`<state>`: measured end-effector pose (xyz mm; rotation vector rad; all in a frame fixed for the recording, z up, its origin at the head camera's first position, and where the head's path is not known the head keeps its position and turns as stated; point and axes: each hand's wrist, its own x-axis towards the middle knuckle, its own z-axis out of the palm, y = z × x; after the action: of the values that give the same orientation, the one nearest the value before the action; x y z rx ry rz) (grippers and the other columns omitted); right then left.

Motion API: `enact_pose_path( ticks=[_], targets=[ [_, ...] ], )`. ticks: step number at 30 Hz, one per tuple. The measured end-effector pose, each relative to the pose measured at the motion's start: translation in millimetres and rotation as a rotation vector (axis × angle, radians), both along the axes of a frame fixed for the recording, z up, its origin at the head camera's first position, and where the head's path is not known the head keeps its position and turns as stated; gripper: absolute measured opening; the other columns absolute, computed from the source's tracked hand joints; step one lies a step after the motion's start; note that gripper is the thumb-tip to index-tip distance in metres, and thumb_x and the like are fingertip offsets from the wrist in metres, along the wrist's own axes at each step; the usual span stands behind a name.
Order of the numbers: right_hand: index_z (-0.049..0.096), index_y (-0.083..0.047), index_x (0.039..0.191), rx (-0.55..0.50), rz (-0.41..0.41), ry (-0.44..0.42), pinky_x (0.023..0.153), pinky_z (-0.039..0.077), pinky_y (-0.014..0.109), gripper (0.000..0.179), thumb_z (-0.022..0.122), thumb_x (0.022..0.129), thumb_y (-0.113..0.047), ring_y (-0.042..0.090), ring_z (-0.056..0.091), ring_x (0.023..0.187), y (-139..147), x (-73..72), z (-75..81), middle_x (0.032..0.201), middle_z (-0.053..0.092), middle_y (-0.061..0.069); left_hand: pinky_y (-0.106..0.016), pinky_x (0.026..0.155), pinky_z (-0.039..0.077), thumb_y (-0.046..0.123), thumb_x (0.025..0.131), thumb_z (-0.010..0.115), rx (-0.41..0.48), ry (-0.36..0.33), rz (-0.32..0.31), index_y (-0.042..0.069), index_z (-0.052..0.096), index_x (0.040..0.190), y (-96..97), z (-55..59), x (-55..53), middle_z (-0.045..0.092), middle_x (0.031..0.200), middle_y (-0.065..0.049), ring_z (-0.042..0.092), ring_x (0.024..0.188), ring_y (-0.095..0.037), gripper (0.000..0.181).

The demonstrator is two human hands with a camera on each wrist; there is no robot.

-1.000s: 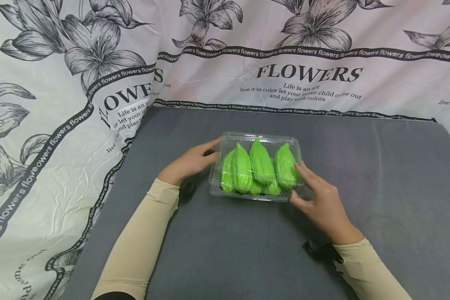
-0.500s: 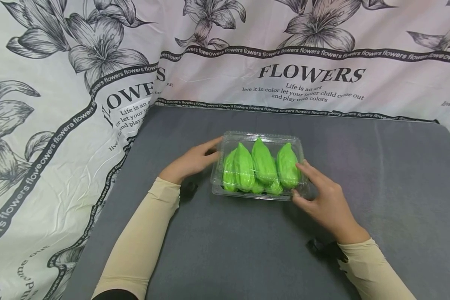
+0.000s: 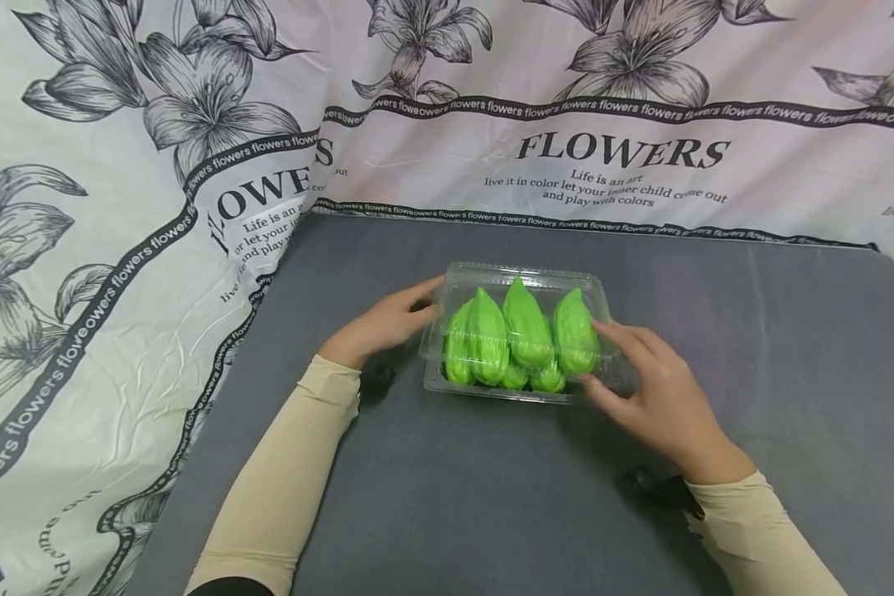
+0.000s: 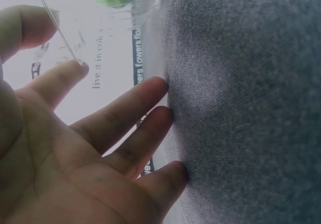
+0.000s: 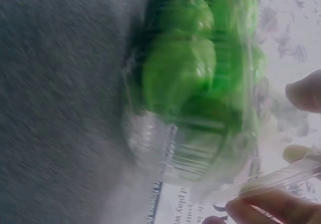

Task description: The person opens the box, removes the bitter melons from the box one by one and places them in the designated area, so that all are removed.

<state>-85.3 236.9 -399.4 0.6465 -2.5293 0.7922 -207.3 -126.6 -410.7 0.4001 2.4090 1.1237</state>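
A clear plastic clamshell box (image 3: pixel 492 392) lies on the grey cloth in the head view, holding several bright green, ridged, pointed fruits (image 3: pixel 487 335). Its clear lid (image 3: pixel 434 341) is raised a little at the front, apart from the tray's rim. My left hand (image 3: pixel 382 324) is at the lid's left side; in the left wrist view its thumb and index finger pinch the lid's edge, the other fingers spread toward the cloth. On the right side, my right hand (image 3: pixel 659 397) holds the lid's edge between thumb and fingers. Motion blurs the right wrist view.
The grey cloth (image 3: pixel 447 497) covers the table. White flower-printed sheets (image 3: pixel 618 50) hang behind and along the left. Black wrist devices (image 3: pixel 663 490) sit below each hand.
The lid's front edge has come up from the tray, showing a gap above the front rim. My right hand has shifted slightly rightward; my left hand stays at its side of the lid.
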Motion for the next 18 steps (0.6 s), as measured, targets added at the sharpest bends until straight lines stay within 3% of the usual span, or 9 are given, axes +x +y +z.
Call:
enact_pose_path(
  ticks=[5, 7, 10, 12, 15, 18],
  targets=[
    [0.063, -0.010, 0.145, 0.018, -0.001, -0.006, 0.089, 0.052, 0.060, 0.071, 0.087, 0.079, -0.015, 0.039, 0.066, 0.108, 1, -3.2, 9.7, 0.117, 0.068, 0.017, -0.051, 0.097, 0.047, 0.044, 0.110, 0.048, 0.004, 0.008, -0.002, 0.037, 0.023, 0.168, -0.6, -0.5, 0.0, 0.049, 0.157, -0.011, 0.057, 0.118, -0.034, 0.064],
    [0.062, -0.011, 0.147, 0.018, -0.007, -0.011, 0.087, 0.052, 0.059, 0.072, 0.088, 0.079, -0.015, 0.038, 0.066, 0.106, 2, -4.4, 13.5, 0.116, 0.068, 0.016, -0.051, 0.097, 0.047, 0.043, 0.110, 0.048, 0.013, 0.013, -0.004, 0.037, 0.024, 0.168, -0.4, -0.6, -0.4, 0.050, 0.156, -0.012, 0.057, 0.117, -0.034, 0.064],
    [0.061, -0.011, 0.148, 0.018, -0.019, -0.009, 0.083, 0.052, 0.058, 0.073, 0.087, 0.080, -0.015, 0.036, 0.066, 0.102, 3, -6.6, 18.2, 0.114, 0.068, 0.016, -0.054, 0.110, 0.043, 0.042, 0.110, 0.049, 0.034, 0.029, -0.010, 0.035, 0.026, 0.168, -0.3, -0.6, -0.8, 0.047, 0.160, -0.012, 0.052, 0.136, -0.035, 0.063],
    [0.061, -0.010, 0.148, 0.023, -0.026, -0.001, 0.079, 0.052, 0.057, 0.073, 0.087, 0.080, -0.016, 0.035, 0.066, 0.099, 3, -8.5, 20.5, 0.113, 0.069, 0.016, -0.053, 0.121, 0.033, 0.043, 0.110, 0.050, 0.042, 0.048, -0.021, 0.033, 0.027, 0.168, -0.9, -1.0, -1.3, 0.042, 0.165, -0.010, 0.037, 0.152, -0.031, 0.064],
    [0.061, -0.009, 0.146, 0.037, -0.040, 0.014, 0.073, 0.051, 0.056, 0.070, 0.086, 0.081, -0.017, 0.033, 0.065, 0.093, 2, -11.1, 22.7, 0.109, 0.069, 0.016, -0.052, 0.127, 0.024, 0.045, 0.110, 0.051, 0.050, 0.068, -0.042, 0.030, 0.027, 0.168, -2.0, -2.1, -2.1, 0.033, 0.171, -0.005, 0.026, 0.159, -0.030, 0.065],
    [0.063, -0.007, 0.144, 0.034, -0.051, 0.027, 0.069, 0.051, 0.054, 0.066, 0.084, 0.083, -0.016, 0.032, 0.065, 0.088, 2, -14.0, 24.3, 0.105, 0.070, 0.015, -0.051, 0.128, 0.022, 0.047, 0.110, 0.051, 0.060, 0.072, -0.061, 0.028, 0.026, 0.169, -2.5, -3.2, -2.9, 0.030, 0.172, -0.003, 0.024, 0.159, -0.029, 0.067]
  ],
)
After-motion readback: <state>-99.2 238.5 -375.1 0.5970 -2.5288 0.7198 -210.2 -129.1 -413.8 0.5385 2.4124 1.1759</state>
